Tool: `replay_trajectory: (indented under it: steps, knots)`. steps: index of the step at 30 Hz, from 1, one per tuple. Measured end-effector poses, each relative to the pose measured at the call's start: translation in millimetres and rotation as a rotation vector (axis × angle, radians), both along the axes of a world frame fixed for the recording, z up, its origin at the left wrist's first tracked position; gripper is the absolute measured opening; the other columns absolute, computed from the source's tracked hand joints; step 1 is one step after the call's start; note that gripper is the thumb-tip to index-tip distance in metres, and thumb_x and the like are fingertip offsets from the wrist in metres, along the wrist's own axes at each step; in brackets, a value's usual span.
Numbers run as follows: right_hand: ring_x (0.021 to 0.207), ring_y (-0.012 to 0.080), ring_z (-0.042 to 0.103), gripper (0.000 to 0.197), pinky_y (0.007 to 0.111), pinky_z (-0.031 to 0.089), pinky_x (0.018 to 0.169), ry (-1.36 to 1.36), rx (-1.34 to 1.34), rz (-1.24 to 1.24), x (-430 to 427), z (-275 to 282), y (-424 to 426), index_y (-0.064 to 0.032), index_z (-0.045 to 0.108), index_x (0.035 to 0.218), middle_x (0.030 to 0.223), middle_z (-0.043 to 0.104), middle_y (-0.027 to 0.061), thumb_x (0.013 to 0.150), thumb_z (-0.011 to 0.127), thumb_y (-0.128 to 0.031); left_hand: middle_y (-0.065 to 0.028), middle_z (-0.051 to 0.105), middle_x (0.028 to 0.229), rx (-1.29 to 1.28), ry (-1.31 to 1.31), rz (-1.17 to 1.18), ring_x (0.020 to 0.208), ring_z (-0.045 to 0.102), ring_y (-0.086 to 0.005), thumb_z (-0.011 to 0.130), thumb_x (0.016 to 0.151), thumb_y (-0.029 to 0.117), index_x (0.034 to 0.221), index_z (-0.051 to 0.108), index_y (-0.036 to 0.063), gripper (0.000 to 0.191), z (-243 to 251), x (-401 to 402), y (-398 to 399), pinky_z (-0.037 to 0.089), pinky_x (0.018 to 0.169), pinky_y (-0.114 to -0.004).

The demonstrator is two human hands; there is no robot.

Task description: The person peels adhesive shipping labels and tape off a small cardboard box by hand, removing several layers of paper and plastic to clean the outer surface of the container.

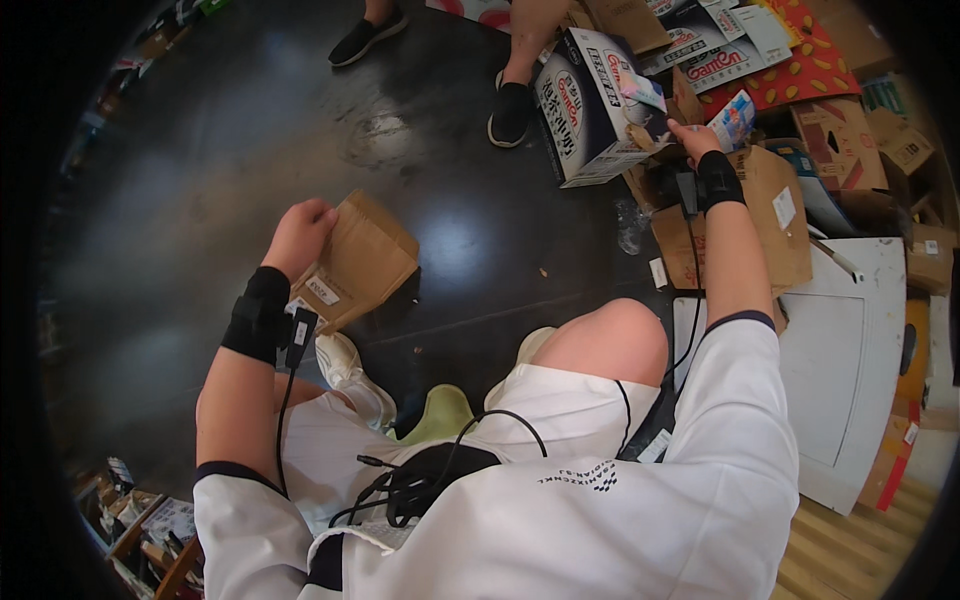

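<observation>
My left hand [304, 232] grips the edge of a flattened-looking brown cardboard box [364, 259] with a paper label, held above the dark floor over my left shoe. At the upper right my right hand [694, 139] reaches to the torn corner of a white and dark blue Ganten water carton [589, 112]. Whether its fingers grip the carton is not clear. A small pastel packet [643, 91] lies on the carton's side. Right behind my right hand shows a blue and white printed packet [735, 120].
A heap of cardboard boxes [840, 142] fills the right side. Near it lie clear plastic wrap [632, 225] and a white panel [847, 360]. Another person's dark shoes [510, 112] stand beside the carton. A green stool [442, 412] shows between my legs. Cables [409, 487] lie across my lap.
</observation>
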State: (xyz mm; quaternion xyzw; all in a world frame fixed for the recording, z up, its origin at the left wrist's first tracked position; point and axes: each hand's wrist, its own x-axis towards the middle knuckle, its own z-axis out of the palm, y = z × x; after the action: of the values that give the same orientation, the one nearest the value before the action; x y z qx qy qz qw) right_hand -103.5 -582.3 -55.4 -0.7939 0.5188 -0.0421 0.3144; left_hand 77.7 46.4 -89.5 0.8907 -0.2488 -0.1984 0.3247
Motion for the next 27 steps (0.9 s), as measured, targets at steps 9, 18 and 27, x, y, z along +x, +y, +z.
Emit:
replay_trajectory:
  steps: [9, 18, 27]
  knots:
    - [0.055, 0.0038, 0.045, 0.027, 0.02, 0.034, 0.047, -0.314, 0.151, 0.366, -42.3, 152.4, 177.5, -0.0063, 0.068, 0.101, 0.081, 0.062, -0.0013, 0.092, 0.066, -0.031, -0.0103, 0.066, 0.084, -0.562, 0.163, 0.161, 0.077, 0.06, -0.0207, 0.054, 0.097, 0.025, 0.099, 0.064, -0.0005, 0.028, 56.3, -13.3, -57.4, 0.047, 0.072, -0.036]
    - [0.121, 0.0335, 0.052, 0.072, 0.041, 0.042, 0.102, -0.469, -0.401, 0.722, -55.3, 112.5, 343.3, -0.0035, 0.047, 0.136, 0.132, 0.052, 0.0187, 0.077, 0.078, -0.03, 0.0022, 0.061, 0.094, -1.062, 0.667, 0.258, 0.085, 0.051, -0.0087, 0.047, 0.104, 0.028, 0.106, 0.061, 0.0065, 0.025, 92.4, -24.0, -40.4, 0.041, 0.076, -0.026]
    - [0.103, 0.0287, 0.063, 0.039, 0.034, 0.049, 0.087, -0.788, -0.462, 0.93, -36.1, 118.1, 379.9, -0.0055, 0.064, 0.116, 0.112, 0.064, 0.0113, 0.08, 0.075, -0.017, 0.0015, 0.062, 0.096, -1.079, 0.754, 0.279, 0.084, 0.055, -0.009, 0.047, 0.104, 0.027, 0.107, 0.06, 0.0077, 0.023, 74.3, -27.9, -10.2, 0.044, 0.075, -0.026]
